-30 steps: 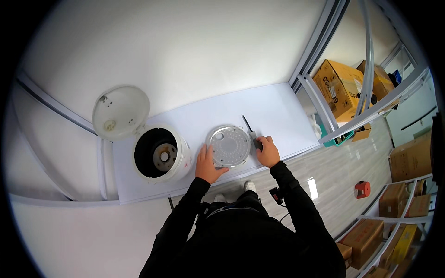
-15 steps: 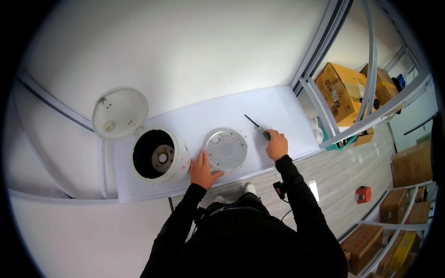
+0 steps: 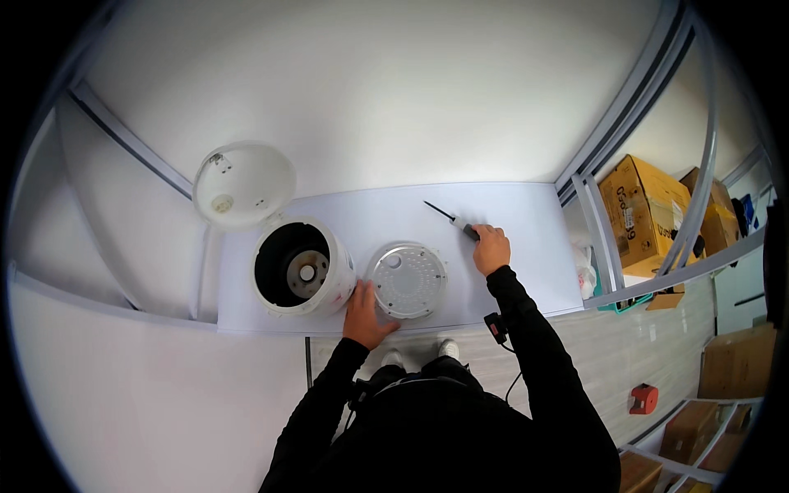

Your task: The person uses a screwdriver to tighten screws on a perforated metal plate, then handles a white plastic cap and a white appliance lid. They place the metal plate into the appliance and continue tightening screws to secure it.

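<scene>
A round silver inner lid (image 3: 408, 283) with many small holes lies flat on the white table. My left hand (image 3: 366, 316) is at its near left edge, fingers stretched and thumb spread along the rim; whether it presses on the lid I cannot tell. To the right, my right hand (image 3: 492, 249) is closed around the grey handle of a screwdriver (image 3: 452, 218), whose dark shaft points to the far left, low over the table. Left of the inner lid stands a white rice cooker (image 3: 333, 275), its hinged outer lid (image 3: 246, 185) swung up. Inside its dark cavity, a round heating plate (image 3: 307, 274) shows.
The white table (image 3: 526, 246) backs onto a pale wall, with a grey metal frame (image 3: 600, 238) at its right end. Beyond stand cardboard boxes (image 3: 641, 214) and a teal basket (image 3: 631, 303). A red stool (image 3: 643, 399) is on the floor.
The whole view has turned slightly, so the cooker and inner lid sit farther right in it. My hands keep nearly the same places by the inner lid and on the screwdriver.
</scene>
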A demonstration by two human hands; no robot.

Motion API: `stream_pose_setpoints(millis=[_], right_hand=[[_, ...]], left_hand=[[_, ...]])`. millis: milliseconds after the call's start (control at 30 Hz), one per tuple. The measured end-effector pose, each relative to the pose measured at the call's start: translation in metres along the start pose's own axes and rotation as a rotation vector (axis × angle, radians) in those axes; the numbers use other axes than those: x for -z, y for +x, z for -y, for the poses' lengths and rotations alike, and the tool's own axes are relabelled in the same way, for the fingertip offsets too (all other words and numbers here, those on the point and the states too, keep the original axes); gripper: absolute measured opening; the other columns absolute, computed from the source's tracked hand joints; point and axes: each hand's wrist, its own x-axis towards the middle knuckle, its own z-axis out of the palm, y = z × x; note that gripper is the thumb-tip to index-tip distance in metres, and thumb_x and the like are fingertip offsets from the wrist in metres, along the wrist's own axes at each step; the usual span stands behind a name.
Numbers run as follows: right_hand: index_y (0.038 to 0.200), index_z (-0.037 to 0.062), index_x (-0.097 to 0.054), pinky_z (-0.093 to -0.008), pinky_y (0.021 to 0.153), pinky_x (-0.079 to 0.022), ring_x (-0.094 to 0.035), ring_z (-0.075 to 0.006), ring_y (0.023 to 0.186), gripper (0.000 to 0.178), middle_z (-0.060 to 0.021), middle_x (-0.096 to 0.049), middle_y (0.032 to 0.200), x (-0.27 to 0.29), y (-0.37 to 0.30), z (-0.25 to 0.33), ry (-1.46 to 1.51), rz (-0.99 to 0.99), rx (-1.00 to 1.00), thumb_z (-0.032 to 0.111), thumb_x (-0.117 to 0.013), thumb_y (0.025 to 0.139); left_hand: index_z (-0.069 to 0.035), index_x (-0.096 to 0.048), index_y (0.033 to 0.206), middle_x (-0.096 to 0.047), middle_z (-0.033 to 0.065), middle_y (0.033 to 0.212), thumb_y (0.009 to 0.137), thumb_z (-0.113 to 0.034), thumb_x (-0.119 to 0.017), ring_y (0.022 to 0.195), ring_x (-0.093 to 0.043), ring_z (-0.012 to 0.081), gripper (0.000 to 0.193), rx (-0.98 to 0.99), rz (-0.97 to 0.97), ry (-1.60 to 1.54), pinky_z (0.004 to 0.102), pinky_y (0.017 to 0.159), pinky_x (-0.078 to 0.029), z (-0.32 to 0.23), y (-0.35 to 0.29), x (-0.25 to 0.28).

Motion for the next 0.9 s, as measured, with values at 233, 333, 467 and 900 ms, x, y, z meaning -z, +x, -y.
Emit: stream_pose_setpoints(millis=[233, 333, 467, 900], right_hand=[[0.134, 0.0037, -0.062, -0.0539, 0.098, -0.052, -0.063, -0.0430, 0.115, 0.050, -0.0215, -0.068, 0.127, 0.004, -0.027, 0.056, 0.176, -0.002, 0.072, 0.021, -0.076, 0.089], [0.139, 0.0003, -0.059, -0.0540, 0.102, -0.050, -0.063, -0.0451, 0.118, 0.057, -0.0264, -0.066, 0.130, 0.006, -0.062, 0.079, 0.289, 0.184, 0.074, 0.026, -0.077, 0.091], [0.145, -0.0045, -0.053, -0.0526, 0.106, -0.049, -0.062, -0.0467, 0.121, 0.068, -0.0305, -0.064, 0.135, 0.002, -0.086, 0.090, 0.435, 0.205, 0.095, 0.029, -0.077, 0.091], [0.144, 0.0024, -0.057, -0.0496, 0.112, -0.045, -0.058, -0.0428, 0.128, 0.075, -0.0239, -0.062, 0.140, 0.003, -0.105, 0.117, 0.484, 0.065, -0.047, 0.025, -0.085, 0.078]], left_hand=[[0.001, -0.025, 0.165, -0.022, 0.0352, 0.169, 0.066, -0.042, -0.099, 0.156, -0.028, 0.0518, 0.131, -0.016, -0.031, -0.022, 0.0544, 0.126, -0.031, -0.006, 0.009, -0.002], [0.001, -0.027, 0.165, -0.023, 0.0350, 0.169, 0.065, -0.042, -0.100, 0.156, -0.029, 0.0516, 0.132, -0.026, -0.026, -0.034, 0.0543, 0.126, -0.031, -0.009, 0.015, -0.003], [0.001, -0.030, 0.163, -0.025, 0.0346, 0.169, 0.062, -0.040, -0.102, 0.155, -0.030, 0.0509, 0.131, -0.059, -0.027, -0.063, 0.0537, 0.126, -0.032, -0.005, 0.019, -0.002], [0.000, -0.032, 0.161, -0.024, 0.0347, 0.168, 0.060, -0.033, -0.104, 0.155, -0.031, 0.0502, 0.128, -0.144, -0.015, -0.183, 0.0527, 0.125, -0.035, 0.010, 0.025, 0.008]])
